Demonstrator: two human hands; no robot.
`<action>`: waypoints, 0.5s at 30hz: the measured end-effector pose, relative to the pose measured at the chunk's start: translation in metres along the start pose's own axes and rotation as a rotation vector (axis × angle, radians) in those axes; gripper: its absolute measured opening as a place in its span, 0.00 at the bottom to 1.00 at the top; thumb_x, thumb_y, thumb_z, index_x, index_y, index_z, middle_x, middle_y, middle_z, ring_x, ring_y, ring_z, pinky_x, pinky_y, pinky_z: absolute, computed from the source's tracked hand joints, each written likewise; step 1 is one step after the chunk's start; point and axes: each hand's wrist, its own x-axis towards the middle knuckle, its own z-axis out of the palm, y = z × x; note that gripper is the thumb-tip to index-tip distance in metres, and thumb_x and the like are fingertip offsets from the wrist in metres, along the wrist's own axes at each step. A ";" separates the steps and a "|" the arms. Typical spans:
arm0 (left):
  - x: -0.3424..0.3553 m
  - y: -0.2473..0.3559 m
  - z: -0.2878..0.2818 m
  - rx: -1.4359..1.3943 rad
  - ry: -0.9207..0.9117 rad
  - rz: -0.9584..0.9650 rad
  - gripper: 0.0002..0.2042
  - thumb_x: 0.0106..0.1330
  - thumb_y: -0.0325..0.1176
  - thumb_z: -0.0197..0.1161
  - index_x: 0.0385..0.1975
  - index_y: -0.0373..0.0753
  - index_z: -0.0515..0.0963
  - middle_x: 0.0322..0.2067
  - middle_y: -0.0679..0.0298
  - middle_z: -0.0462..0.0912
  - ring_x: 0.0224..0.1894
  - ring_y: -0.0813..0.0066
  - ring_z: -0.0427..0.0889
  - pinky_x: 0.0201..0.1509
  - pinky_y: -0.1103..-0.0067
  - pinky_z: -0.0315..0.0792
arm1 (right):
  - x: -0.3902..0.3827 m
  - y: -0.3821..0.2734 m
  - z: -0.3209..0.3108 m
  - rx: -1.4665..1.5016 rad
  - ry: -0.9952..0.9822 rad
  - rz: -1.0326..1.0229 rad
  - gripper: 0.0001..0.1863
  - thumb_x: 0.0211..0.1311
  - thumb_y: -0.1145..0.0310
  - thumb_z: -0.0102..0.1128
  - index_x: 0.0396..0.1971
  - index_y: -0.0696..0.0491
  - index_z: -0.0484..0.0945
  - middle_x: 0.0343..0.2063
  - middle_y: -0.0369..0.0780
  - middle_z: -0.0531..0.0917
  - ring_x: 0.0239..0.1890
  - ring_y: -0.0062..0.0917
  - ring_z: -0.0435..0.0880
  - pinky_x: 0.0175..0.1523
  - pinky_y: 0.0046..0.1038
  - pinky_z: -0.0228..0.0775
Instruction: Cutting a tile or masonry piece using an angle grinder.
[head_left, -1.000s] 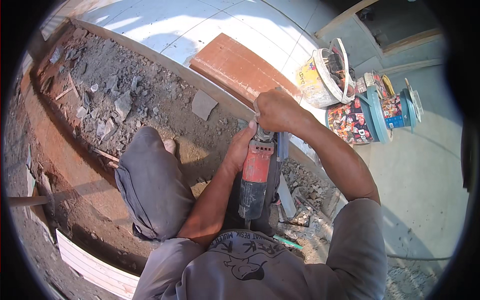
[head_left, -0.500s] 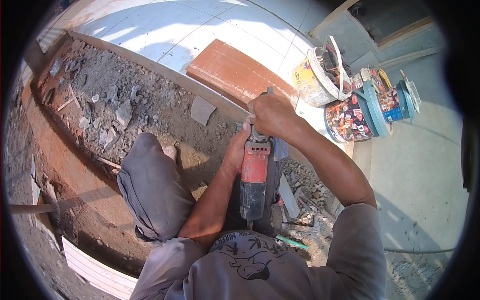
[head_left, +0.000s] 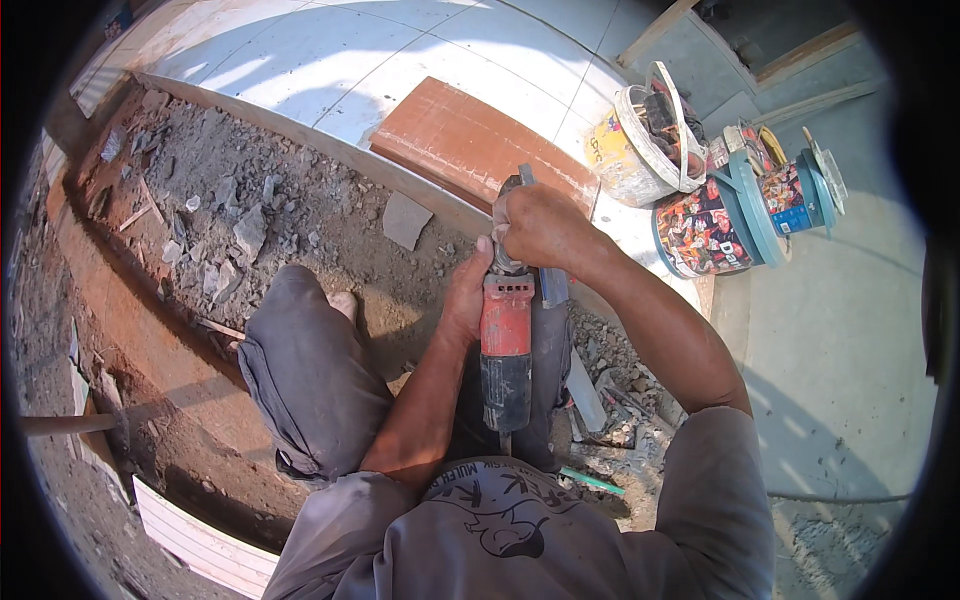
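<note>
We've got the red-and-black power tool (head_left: 507, 325) just in front of our shirt (head_left: 520, 540); left grip (head_left: 467, 292) clasps its neck, right grip (head_left: 540, 226) covers its head, can't tell if pinching. Let's brace it firmly.

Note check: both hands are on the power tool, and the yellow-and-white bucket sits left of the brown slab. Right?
No, the head view shows the yellow-and-white bucket right of the brown slab. Left hand and right hand are on the power tool.
</note>
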 end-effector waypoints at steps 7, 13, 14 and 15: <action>-0.001 0.003 0.004 0.065 -0.004 0.032 0.24 0.73 0.56 0.48 0.46 0.38 0.76 0.35 0.60 0.82 0.34 0.72 0.83 0.38 0.75 0.79 | 0.002 0.000 0.005 0.022 0.086 -0.006 0.07 0.51 0.71 0.59 0.27 0.57 0.81 0.26 0.52 0.83 0.34 0.47 0.83 0.41 0.43 0.74; -0.006 0.007 0.012 0.076 0.054 0.044 0.24 0.74 0.55 0.47 0.47 0.37 0.75 0.35 0.60 0.82 0.34 0.71 0.83 0.39 0.74 0.79 | 0.001 -0.006 0.014 -0.151 0.172 -0.113 0.08 0.53 0.68 0.59 0.26 0.57 0.81 0.24 0.51 0.82 0.33 0.48 0.83 0.40 0.45 0.73; -0.006 0.007 0.012 0.091 0.057 0.037 0.24 0.74 0.55 0.47 0.48 0.37 0.75 0.36 0.60 0.82 0.34 0.71 0.83 0.39 0.74 0.79 | 0.000 -0.006 0.015 -0.217 0.205 -0.135 0.09 0.54 0.67 0.59 0.26 0.57 0.81 0.24 0.51 0.81 0.33 0.48 0.83 0.40 0.46 0.73; -0.007 0.006 0.012 0.088 0.056 0.039 0.24 0.74 0.55 0.47 0.48 0.37 0.75 0.36 0.60 0.82 0.34 0.71 0.83 0.39 0.74 0.79 | -0.001 -0.006 0.014 -0.220 0.204 -0.137 0.09 0.54 0.67 0.59 0.26 0.57 0.81 0.24 0.51 0.81 0.33 0.48 0.83 0.40 0.46 0.73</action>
